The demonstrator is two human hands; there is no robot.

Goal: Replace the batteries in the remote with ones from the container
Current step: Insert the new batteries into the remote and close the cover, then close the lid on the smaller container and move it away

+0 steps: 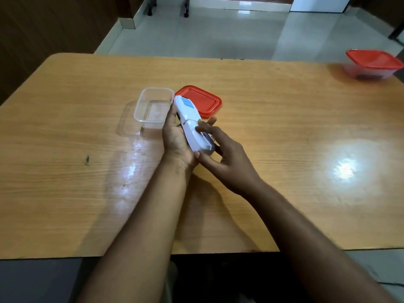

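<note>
Far container (371,66): blurred, contents unreadable
Remote (192,125) underside: hidden by left hand (177,138)
Desk (284,127): right edge cut off

Glossy wood-grain table (273,119), clear plastic container (153,108), seemingly smooth remote (192,125).

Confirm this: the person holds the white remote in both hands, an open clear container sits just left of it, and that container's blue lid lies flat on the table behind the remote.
One detail is wrong: the lid is red, not blue, as the head view shows. The rest stands: both hands, left and right, hold the white remote, and the open clear container sits just left of it.
</note>
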